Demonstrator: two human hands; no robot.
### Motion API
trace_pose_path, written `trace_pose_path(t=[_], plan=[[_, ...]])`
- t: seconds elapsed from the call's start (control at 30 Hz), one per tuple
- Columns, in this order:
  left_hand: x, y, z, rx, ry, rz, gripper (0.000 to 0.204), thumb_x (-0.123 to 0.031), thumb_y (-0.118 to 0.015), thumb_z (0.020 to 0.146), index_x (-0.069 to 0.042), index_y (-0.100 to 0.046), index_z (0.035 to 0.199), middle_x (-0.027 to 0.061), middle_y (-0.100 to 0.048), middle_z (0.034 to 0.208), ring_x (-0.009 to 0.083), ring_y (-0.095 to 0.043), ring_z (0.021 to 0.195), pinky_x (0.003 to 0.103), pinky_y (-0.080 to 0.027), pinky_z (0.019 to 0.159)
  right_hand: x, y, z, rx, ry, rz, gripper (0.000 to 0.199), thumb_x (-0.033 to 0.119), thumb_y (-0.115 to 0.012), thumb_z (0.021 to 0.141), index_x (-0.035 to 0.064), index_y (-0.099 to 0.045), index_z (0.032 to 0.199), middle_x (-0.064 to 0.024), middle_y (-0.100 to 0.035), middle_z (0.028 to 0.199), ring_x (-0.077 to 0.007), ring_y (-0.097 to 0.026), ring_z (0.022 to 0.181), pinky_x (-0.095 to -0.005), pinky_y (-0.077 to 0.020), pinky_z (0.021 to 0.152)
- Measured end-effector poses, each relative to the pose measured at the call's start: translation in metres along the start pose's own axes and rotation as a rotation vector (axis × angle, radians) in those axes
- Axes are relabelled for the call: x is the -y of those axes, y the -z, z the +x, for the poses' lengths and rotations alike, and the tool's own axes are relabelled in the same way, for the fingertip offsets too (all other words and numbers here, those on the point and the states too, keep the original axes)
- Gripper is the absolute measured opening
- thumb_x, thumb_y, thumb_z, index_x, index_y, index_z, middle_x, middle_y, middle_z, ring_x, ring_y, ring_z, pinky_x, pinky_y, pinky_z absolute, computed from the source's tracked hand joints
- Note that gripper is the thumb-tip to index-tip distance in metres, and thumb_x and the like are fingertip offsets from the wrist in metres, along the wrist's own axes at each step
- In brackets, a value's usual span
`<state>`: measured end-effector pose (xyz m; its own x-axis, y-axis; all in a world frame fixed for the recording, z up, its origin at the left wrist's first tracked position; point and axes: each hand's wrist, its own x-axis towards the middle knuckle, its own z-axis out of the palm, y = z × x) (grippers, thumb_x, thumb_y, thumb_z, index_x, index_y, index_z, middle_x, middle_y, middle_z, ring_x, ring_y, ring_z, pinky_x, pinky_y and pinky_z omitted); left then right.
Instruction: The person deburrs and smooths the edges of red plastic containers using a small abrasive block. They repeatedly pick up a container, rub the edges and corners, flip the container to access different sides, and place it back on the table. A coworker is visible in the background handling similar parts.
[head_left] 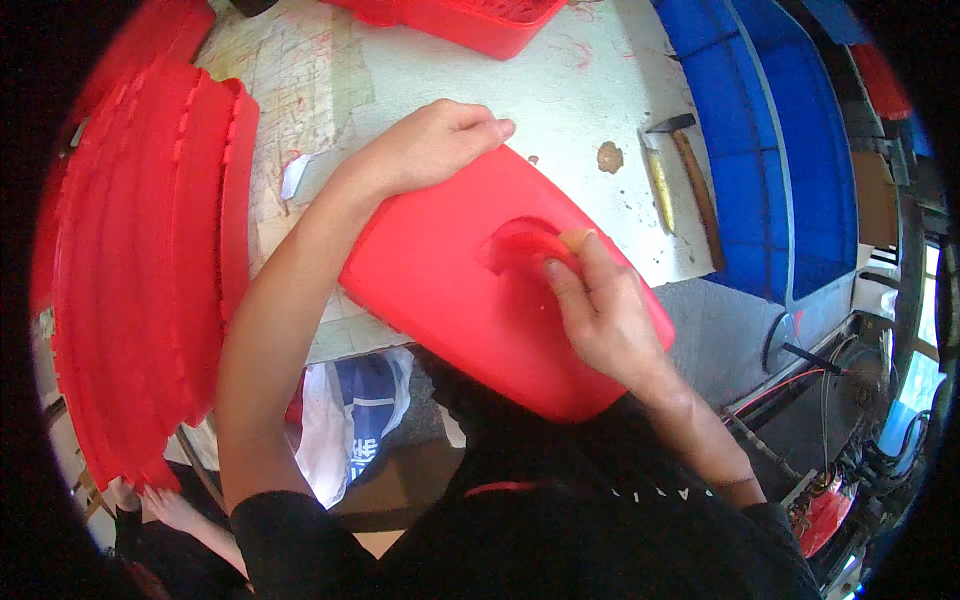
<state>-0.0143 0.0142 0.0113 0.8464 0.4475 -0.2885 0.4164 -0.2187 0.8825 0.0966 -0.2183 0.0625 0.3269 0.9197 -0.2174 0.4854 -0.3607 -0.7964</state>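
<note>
A red plastic panel with rounded corners (440, 240) lies tilted before me, its near end against my body and its far part over the table. My left hand (430, 145) is closed round its far left edge, thumb along the rim, other fingers partly hidden. My right hand (605, 305) pinches a curved red strip (537, 243) between thumb and fingers, at a rounded recess or opening in the panel. Whether the strip is still joined to the panel, I cannot tell. A yellowish patch shows at the fingertips.
Nested red plastic shells (150, 260) stand at left, with another person's hand (170, 505) at their lower end. A blue crate (735, 130) is at right, beside a hammer (690, 165) and a yellow-handled tool (660, 190). A red tray (480, 25) sits at the table's (420, 80) far side.
</note>
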Motion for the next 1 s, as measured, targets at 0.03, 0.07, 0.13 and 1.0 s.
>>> trace_pose_path(t=[0.03,0.07,0.13,1.0], plan=[[0.001,0.001,0.000,0.018,0.007,0.004,0.035,-0.033,-0.053,0.104,-0.001,-0.066,0.098,-0.0005,-0.064,0.084,0.0088,-0.057,0.081,0.027,-0.050,0.076,-0.001,-0.002,0.001,-0.025,-0.004,-0.030,0.020,0.011,-0.059,0.097,0.0012,-0.052,0.113,-0.0255,-0.064,0.072,-0.0436,-0.067,0.071,-0.0514,-0.0492,0.058],[0.001,0.001,0.001,0.027,-0.023,0.041,0.033,-0.032,-0.053,0.103,-0.002,-0.065,0.098,0.0007,-0.064,0.085,0.0094,-0.058,0.083,0.028,-0.049,0.078,-0.002,-0.003,0.001,-0.047,0.003,-0.063,0.019,0.011,-0.059,0.097,0.0008,-0.053,0.112,-0.0254,-0.064,0.071,-0.0432,-0.067,0.070,-0.0509,-0.0492,0.058],[0.003,0.002,0.002,0.067,-0.040,0.016,0.033,-0.032,-0.054,0.103,-0.002,-0.066,0.100,0.0029,-0.065,0.088,0.0115,-0.059,0.084,0.029,-0.049,0.079,-0.002,-0.006,0.004,-0.059,-0.045,-0.107,0.016,0.011,-0.059,0.097,0.0002,-0.055,0.109,-0.0235,-0.063,0.068,-0.0423,-0.065,0.064,-0.0491,-0.0479,0.055],[0.009,0.003,0.011,0.002,-0.111,0.133,0.046,-0.044,-0.079,0.081,0.000,-0.071,0.093,0.0136,-0.071,0.083,0.0226,-0.066,0.078,0.036,-0.053,0.073,0.003,-0.004,0.047,0.466,0.140,-0.092,0.021,0.018,-0.059,0.099,-0.0017,-0.053,0.094,-0.0252,-0.058,0.063,-0.0426,-0.064,0.059,-0.0479,-0.0453,0.047]])
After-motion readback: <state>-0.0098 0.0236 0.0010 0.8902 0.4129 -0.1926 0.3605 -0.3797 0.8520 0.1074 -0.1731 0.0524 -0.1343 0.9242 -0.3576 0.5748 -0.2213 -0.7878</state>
